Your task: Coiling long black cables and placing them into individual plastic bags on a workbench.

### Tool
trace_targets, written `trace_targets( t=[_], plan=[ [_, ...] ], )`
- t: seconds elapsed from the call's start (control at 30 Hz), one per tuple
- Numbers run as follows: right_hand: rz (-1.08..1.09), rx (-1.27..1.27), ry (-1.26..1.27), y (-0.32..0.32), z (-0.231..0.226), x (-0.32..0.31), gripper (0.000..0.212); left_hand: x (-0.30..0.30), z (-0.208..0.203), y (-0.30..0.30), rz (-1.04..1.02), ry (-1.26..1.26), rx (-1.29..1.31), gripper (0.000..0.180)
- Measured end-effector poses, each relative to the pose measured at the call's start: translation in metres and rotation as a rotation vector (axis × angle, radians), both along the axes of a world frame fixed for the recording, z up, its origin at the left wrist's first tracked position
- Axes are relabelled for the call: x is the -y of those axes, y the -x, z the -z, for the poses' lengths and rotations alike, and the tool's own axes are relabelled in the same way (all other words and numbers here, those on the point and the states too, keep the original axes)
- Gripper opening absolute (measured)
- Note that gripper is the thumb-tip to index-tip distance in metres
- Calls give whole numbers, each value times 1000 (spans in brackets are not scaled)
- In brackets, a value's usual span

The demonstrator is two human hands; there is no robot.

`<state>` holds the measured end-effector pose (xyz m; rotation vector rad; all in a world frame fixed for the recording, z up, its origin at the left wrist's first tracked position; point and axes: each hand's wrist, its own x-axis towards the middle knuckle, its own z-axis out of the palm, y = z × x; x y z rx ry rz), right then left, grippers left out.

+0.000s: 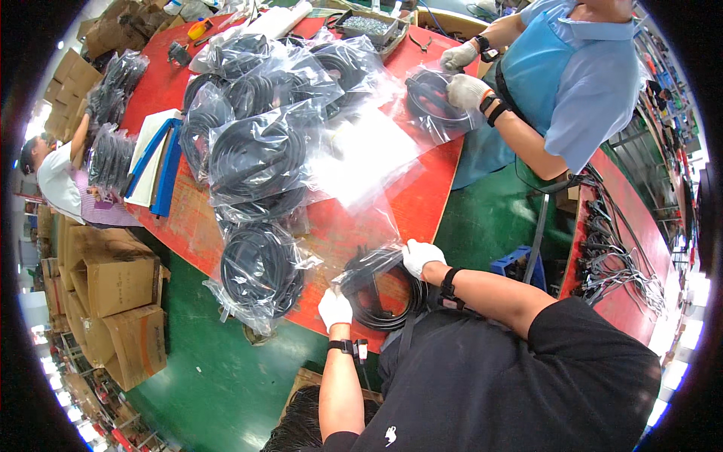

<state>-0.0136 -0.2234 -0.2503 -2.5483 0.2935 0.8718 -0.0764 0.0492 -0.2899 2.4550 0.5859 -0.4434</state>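
Observation:
A coil of black cable lies at the near edge of the red table, partly inside a clear plastic bag. My left hand, in a white glove, is closed on the bag's edge at the coil's left side. At the right, my right hand, gloved too, pinches the bag's edge over the coil. The bag stretches away from me across the table. Just left of my left hand is a bagged cable coil, lying at the table's edge.
Several bagged coils are heaped on the red table. A co-worker at the far right handles another bagged coil. A blue-and-white stand and pliers lie on the table. Cardboard boxes stand at left; another person works there.

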Motion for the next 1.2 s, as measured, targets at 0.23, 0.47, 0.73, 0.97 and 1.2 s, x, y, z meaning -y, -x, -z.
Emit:
trace_targets(
  t=[0.23,0.47,0.73,0.97,1.2],
  plan=[
    [84,-12,-18,7,14,9,44,-6,7,4,111,-93,-47,49],
    [72,-82,-54,9,14,10,46,-7,-1,5,87,-115,-200,52],
    [-12,-104,-96,32,18,15,44,-17,3,21,138,-53,-141,45],
    [49,-107,-166,40,11,20,42,-24,12,22,158,-42,-105,39],
    [-407,44,-6,47,-19,31,26,-29,4,28,356,-187,-67,34]
  ],
)
